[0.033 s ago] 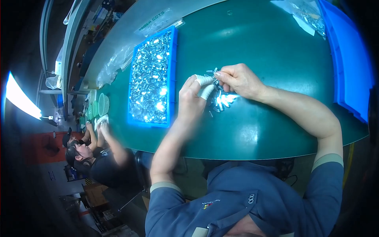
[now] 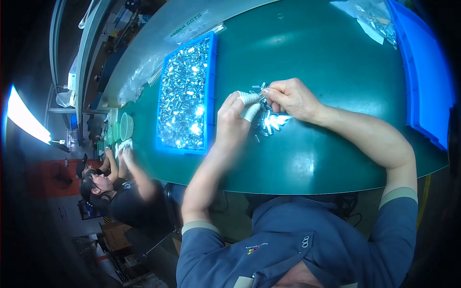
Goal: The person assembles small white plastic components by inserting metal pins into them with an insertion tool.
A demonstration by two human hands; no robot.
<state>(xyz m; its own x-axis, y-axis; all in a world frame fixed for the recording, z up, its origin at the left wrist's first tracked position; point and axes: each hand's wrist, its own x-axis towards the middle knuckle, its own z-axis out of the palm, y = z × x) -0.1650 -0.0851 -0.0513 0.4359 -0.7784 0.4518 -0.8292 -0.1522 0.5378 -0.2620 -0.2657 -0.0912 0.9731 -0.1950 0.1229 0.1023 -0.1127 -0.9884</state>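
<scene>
Over a green table my two hands meet at a loose pile of small shiny metal pieces (image 2: 272,123). White finger cots cover two fingers of my left hand (image 2: 231,117). Its fingertips curl in by the pile, and what they hold is too small to make out. From the right, my right hand (image 2: 295,101) pinches a small metal piece (image 2: 263,87) between thumb and forefinger, close to the left fingertips. Left of my hands lies a shallow blue tray (image 2: 210,91), filled with many similar metal pieces (image 2: 182,96).
A large blue bin (image 2: 427,72) stands at the right edge, with a clear plastic bag (image 2: 372,21) beside it. More clear bags (image 2: 139,81) lie beyond the tray. At the left, a co-worker (image 2: 129,197) works near green bowls (image 2: 126,126). The table's front edge (image 2: 307,193) curves before me.
</scene>
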